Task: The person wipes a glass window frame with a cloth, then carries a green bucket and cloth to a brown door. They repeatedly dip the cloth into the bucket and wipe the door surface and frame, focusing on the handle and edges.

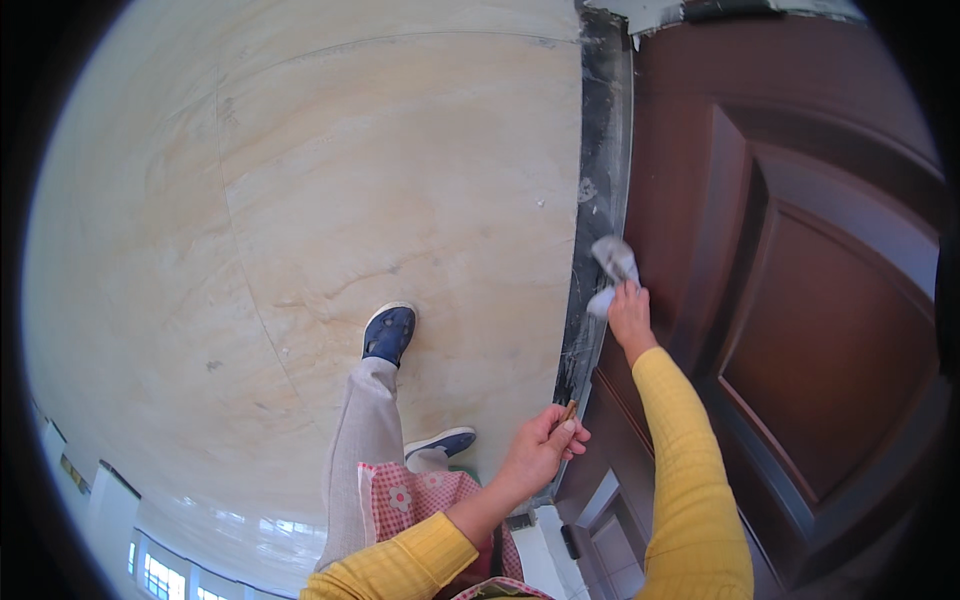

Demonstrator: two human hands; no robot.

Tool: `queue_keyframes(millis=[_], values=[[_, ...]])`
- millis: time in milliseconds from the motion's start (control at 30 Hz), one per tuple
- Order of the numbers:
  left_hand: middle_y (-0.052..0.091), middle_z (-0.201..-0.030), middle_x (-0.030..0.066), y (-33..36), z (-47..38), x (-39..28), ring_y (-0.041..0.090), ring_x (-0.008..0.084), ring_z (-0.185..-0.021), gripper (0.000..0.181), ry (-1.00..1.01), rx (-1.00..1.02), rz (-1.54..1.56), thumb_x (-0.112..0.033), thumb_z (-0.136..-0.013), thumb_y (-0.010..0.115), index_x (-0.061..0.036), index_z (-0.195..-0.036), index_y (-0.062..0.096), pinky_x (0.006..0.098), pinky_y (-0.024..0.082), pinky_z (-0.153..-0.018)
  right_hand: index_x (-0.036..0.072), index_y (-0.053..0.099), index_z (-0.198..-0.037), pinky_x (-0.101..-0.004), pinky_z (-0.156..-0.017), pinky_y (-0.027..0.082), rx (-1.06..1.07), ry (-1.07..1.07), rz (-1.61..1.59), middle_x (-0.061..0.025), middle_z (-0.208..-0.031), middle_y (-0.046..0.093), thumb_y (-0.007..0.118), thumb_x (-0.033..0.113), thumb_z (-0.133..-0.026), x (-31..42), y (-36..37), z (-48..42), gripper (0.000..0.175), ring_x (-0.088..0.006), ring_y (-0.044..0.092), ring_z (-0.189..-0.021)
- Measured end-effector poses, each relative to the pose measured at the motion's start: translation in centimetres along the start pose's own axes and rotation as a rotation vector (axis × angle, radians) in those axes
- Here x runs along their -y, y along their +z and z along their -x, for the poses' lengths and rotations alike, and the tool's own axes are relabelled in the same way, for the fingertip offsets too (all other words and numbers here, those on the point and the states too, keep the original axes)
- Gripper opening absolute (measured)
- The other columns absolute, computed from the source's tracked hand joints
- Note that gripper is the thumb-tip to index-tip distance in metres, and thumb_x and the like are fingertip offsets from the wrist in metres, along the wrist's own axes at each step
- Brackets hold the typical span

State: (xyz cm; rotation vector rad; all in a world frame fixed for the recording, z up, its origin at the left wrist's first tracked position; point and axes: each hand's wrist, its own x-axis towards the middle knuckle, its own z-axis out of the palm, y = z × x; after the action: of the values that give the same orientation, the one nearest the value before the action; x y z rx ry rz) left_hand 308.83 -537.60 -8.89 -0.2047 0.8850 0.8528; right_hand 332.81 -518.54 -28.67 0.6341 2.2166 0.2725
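Observation:
My right hand (631, 319) grips a white cloth (616, 259) that is partly blurred. The cloth lies at the edge of a dark brown panelled door (832, 345), above the dark threshold strip (596, 150). I cannot tell whether it touches the door. Nearer to my body, my left hand (541, 448) is closed around a small brown stick-like piece (570, 409), perhaps a wooden handle. Only its tip shows; the fingers hide the rest.
Beige marble-patterned floor tiles (405, 172) spread to the left. My navy shoes (390, 332) stand on them, beneath a pink checked apron (427, 495). Another brown door panel (615, 547) is at the lower right. Windows (163, 577) show at the lower left rim.

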Motion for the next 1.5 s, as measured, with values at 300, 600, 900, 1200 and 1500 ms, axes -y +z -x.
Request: queue_keyframes(millis=[300, 600, 900, 1200, 1500], values=[[0.063, -0.095, 0.0062, 1.1, 0.3, -3.5, 0.061, 0.0105, -0.079, 0.017, 0.05, 0.022, 0.011, -0.016, -0.099, 0.042, -0.0029, -0.098, 0.053, 0.0237, 0.048, -0.07, 0.011, 0.067, -0.087, -0.038, -0.072, 0.041, -0.295, 0.135, 0.148, -0.0039, -0.092, 0.06, 0.053, 0.016, -0.082, -12.7, -11.8, -11.6, 0.016, -0.0221, 0.052, -0.097], [0.064, -0.093, 0.0071, 0.3, -0.5, -6.4, 0.061, 0.0112, -0.077, 0.019, 0.216, -0.132, -0.005, -0.018, -0.098, 0.042, -0.0028, -0.098, 0.054, 0.0246, 0.048, -0.068, 0.005, 0.061, -0.094, -0.0509, -0.085, 0.038, -0.144, -0.075, -0.118, -0.0135, -0.092, 0.065, 0.061, 0.015, -0.073, -8.1, -16.9, 0.8, 0.023, -0.0301, 0.052, -0.11], [0.064, -0.089, 0.0065, 2.8, -2.0, -12.8, 0.06, 0.0111, -0.075, 0.018, 0.439, -0.244, -0.119, -0.017, -0.098, 0.043, -0.0037, -0.098, 0.055, 0.0247, 0.048, -0.068, 0.012, 0.064, -0.095, -0.0375, -0.068, 0.043, -0.177, -0.102, -0.218, -0.0098, -0.104, 0.055, 0.056, 0.016, -0.079, -8.9, -16.6, 4.8, 0.019, -0.026, 0.053, -0.088], [0.064, -0.084, 0.0078, 8.3, 4.5, -14.4, 0.062, 0.0144, -0.07, 0.015, 0.54, -0.317, -0.567, -0.01, -0.094, 0.044, -0.0003, -0.102, 0.052, 0.0282, 0.05, -0.064, 0.014, 0.07, -0.101, -0.0452, -0.076, 0.04, -0.081, -0.148, -0.233, -0.007, -0.101, 0.059, 0.057, 0.019, -0.08, -10.3, -22.8, 3.9, 0.025, -0.0268, 0.051, -0.098], [0.064, -0.08, 0.0124, 6.4, -2.5, -20.2, 0.064, 0.023, -0.069, 0.012, 0.609, -0.371, -0.847, -0.01, -0.093, 0.045, -0.0008, -0.097, 0.053, 0.0338, 0.051, -0.064, 0.005, 0.068, -0.106, -0.0586, -0.097, 0.032, 0.067, -0.274, 0.015, -0.0137, -0.113, 0.058, 0.048, 0.022, -0.088, -10.1, -13.3, 0.0, 0.032, -0.0314, 0.047, -0.117]])
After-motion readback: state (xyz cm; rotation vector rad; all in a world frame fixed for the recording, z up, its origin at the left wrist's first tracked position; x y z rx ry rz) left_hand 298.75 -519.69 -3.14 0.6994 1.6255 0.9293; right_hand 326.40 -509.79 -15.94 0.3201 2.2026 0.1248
